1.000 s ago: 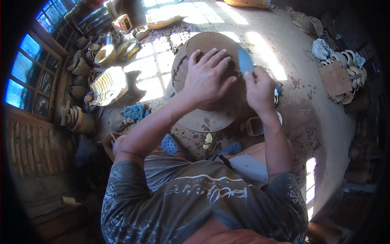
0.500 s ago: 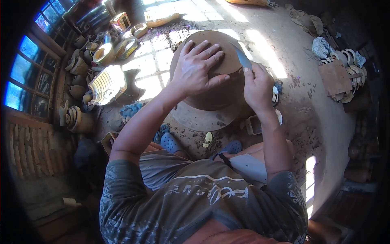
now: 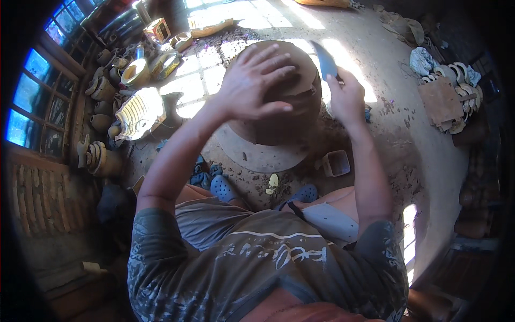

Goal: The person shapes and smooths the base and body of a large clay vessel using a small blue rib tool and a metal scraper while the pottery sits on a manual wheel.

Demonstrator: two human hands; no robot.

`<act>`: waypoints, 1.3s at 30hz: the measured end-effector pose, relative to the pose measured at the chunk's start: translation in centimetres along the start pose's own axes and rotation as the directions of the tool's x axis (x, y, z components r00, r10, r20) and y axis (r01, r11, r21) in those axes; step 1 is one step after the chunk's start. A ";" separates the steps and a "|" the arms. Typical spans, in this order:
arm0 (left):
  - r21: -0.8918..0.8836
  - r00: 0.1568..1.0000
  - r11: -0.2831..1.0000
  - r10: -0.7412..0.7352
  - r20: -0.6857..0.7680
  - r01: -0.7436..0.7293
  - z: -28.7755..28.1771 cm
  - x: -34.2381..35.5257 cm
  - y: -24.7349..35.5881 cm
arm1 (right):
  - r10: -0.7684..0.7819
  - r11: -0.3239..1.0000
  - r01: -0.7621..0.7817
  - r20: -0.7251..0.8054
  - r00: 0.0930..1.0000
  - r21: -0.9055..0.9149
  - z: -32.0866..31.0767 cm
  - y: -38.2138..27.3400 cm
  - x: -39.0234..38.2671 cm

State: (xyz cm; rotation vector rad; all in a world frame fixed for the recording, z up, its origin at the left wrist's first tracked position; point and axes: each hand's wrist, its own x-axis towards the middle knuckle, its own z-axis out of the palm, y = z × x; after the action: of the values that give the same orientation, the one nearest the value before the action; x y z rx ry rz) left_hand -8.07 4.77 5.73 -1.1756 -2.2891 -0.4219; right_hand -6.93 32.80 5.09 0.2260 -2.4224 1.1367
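A large round brown clay form [image 3: 284, 121] with a flat top stands on a round grey board [image 3: 263, 159] in front of me. My left hand [image 3: 256, 83] lies over its top with the fingers spread. In my right hand [image 3: 347, 101] I grip a knife [image 3: 325, 61], its handle hidden in my fist. The wide grey blade points up and away, beside the clay's right edge and apart from it. A cut line runs along the top's right rim, where a thin layer of clay is partly separated.
Clay scraps and a clear plastic tub [image 3: 336, 163] lie on the floor near my blue clogs [image 3: 223, 189]. Pots and bowls [image 3: 135, 73] line the left wall under the windows. At right, a brown board [image 3: 441, 103] leans by several curved pale pieces.
The knife has come off the clay's rim and moved up and right with my right hand. My left hand has shifted slightly left, its thumb drawn back.
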 end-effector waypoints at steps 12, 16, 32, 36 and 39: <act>0.138 0.992 0.982 -0.130 -0.001 0.129 1.0 -0.7 1.3 | -0.103 0.994 0.100 -0.060 0.993 -0.053 1.4 -4.5 -4.4; 0.161 0.978 0.965 -0.208 -0.009 0.207 1.9 -0.5 2.3 | -0.240 0.971 0.238 -0.082 0.967 -0.039 2.5 -6.1 -6.4; 0.156 0.988 0.981 -0.132 0.082 0.118 1.1 -0.7 1.1 | -0.095 0.995 0.095 -0.074 0.993 -0.004 1.7 -3.9 -4.0; 0.200 0.975 0.961 -0.210 0.071 0.192 1.5 -0.4 2.5 | -0.204 0.968 0.211 -0.063 0.977 0.133 2.6 -6.6 -6.8; 0.162 0.980 0.971 -0.190 0.067 0.177 0.6 -0.5 3.1 | -0.222 0.934 0.226 -0.043 0.974 0.276 1.4 -6.9 -7.2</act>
State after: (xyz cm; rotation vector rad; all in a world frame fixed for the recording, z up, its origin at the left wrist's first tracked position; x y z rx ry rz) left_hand -5.49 6.52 5.05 -0.9244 -2.4631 -0.2599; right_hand 1.28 26.94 5.72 0.5691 -2.1516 1.3637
